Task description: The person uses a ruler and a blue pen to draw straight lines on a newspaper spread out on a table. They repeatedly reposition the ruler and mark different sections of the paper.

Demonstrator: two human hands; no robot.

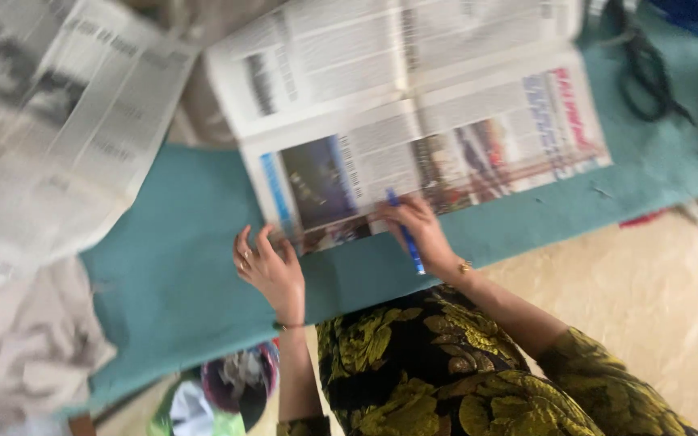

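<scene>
Right hand (415, 228) grips blue pen (405, 234) on newspaper (414, 121) (print blurred).

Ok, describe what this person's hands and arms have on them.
The left hand has a ring on a finger and a thin bracelet at the wrist. The right hand has a gold bracelet at the wrist. Both forearms are bare; sleeves of dark fabric with a yellow-green floral pattern begin near the elbows.

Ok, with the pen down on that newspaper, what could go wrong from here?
The right hand presses a blue pen to the open newspaper, which lies on soft teal cloth; the tip might pierce or tear the thin page.

The left hand only touches the near corner, so the sheet could slide or crease.

Black scissors lie at the far right and could snag if the paper shifts.
</scene>
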